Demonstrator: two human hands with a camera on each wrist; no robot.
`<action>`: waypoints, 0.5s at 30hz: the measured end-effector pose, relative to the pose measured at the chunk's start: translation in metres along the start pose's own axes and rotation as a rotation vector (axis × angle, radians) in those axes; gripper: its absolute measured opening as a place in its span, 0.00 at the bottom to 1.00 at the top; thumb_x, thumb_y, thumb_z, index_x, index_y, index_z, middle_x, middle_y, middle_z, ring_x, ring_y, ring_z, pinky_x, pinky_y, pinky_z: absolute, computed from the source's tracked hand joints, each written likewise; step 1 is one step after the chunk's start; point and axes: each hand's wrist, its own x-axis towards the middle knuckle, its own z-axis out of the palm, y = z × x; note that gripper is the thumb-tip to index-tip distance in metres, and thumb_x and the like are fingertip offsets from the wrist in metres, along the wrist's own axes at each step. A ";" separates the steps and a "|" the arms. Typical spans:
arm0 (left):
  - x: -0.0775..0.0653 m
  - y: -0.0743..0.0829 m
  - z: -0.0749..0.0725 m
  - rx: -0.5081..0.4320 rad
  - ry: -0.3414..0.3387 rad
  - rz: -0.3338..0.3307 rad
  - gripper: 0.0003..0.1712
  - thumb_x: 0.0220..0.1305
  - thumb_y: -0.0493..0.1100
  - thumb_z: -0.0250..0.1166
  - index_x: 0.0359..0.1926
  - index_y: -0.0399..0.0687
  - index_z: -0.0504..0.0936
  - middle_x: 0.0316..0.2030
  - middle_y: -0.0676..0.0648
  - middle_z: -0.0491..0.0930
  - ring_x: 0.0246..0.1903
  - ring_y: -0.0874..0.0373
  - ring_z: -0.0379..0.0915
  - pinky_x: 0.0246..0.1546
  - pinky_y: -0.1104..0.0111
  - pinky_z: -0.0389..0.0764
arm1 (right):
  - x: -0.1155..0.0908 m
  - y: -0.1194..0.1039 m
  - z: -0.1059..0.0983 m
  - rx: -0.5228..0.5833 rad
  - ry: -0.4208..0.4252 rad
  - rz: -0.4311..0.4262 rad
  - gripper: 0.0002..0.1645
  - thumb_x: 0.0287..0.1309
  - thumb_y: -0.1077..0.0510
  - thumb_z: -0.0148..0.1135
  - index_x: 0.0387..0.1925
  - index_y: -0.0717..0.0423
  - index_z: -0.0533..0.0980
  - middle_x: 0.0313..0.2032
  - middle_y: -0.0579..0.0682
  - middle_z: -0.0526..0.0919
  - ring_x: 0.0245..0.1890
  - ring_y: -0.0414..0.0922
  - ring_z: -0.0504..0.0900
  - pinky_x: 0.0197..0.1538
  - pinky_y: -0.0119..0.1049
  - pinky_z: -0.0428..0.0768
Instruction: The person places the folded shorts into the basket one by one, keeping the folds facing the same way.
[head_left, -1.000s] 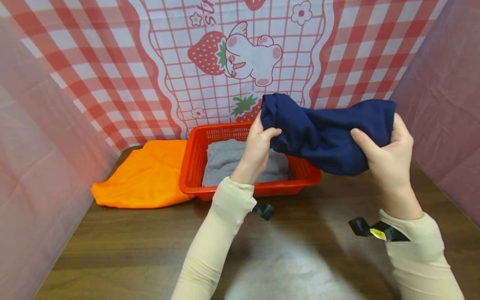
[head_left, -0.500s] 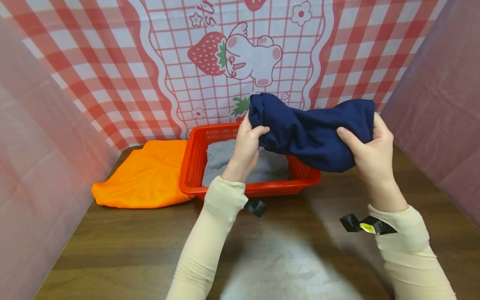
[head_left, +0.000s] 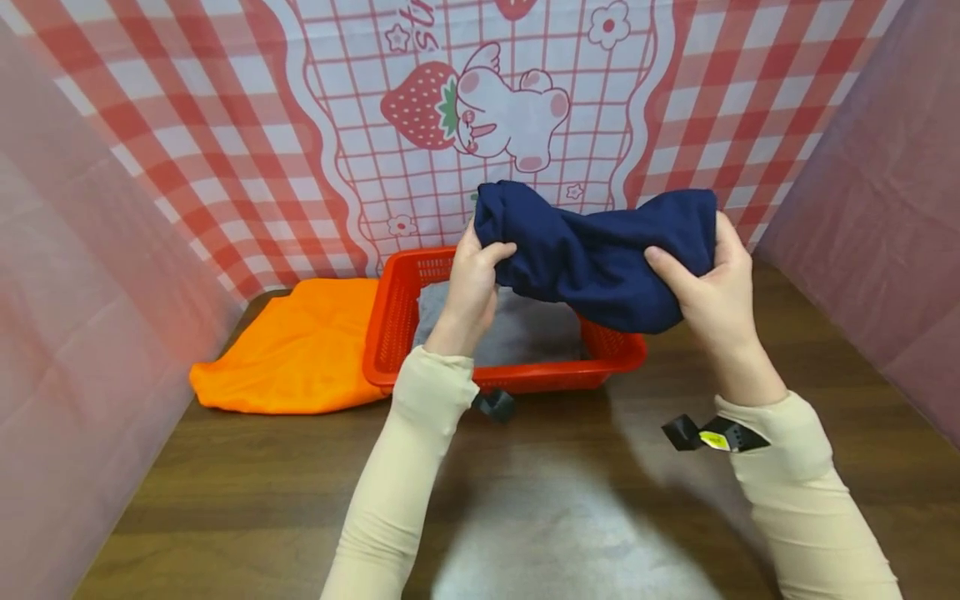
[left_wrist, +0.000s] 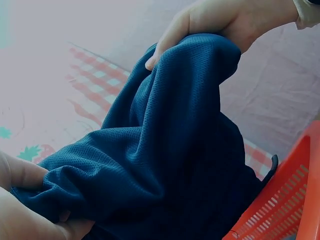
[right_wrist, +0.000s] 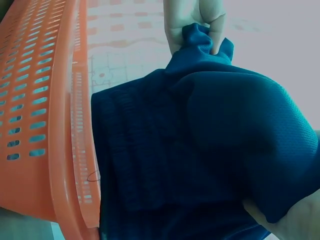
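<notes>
A folded navy garment (head_left: 592, 258) of mesh fabric is held up in the air between both hands, in front of and partly over the red basket (head_left: 517, 379). Its gathered elastic waistband (right_wrist: 132, 150) shows in the right wrist view. The left hand (head_left: 471, 283) grips the left end, thumb on the near side and fingers hidden behind. At the other end the right hand (head_left: 716, 292) holds on the same way, its thumb lying across the cloth. Inside the basket lies a folded grey cloth (head_left: 532, 333), partly covered from view by the left hand and the garment.
An orange cloth (head_left: 300, 350) lies flat on the wooden table (head_left: 247, 483), against the basket's left side. A strawberry-print checked curtain (head_left: 360, 125) hangs right behind the basket. Pink cloth walls (head_left: 892, 250) stand at both sides.
Both hands have moved left and slightly up with the navy garment, bringing it further over the basket. Basket, grey cloth and orange cloth stay in place.
</notes>
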 end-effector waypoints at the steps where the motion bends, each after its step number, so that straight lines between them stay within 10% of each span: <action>1: 0.000 0.000 -0.001 0.000 0.007 0.003 0.35 0.58 0.26 0.47 0.67 0.47 0.56 0.59 0.45 0.65 0.47 0.58 0.67 0.50 0.69 0.69 | 0.000 0.000 0.001 -0.007 -0.008 0.001 0.27 0.44 0.67 0.66 0.50 0.56 0.73 0.42 0.46 0.76 0.42 0.43 0.72 0.47 0.28 0.68; 15: -0.003 0.010 -0.016 -0.017 0.062 0.023 0.30 0.59 0.27 0.47 0.63 0.42 0.59 0.44 0.48 0.70 0.38 0.57 0.70 0.43 0.70 0.72 | 0.001 0.003 0.021 -0.014 -0.085 -0.015 0.26 0.47 0.65 0.65 0.51 0.56 0.71 0.43 0.45 0.76 0.43 0.43 0.72 0.48 0.28 0.69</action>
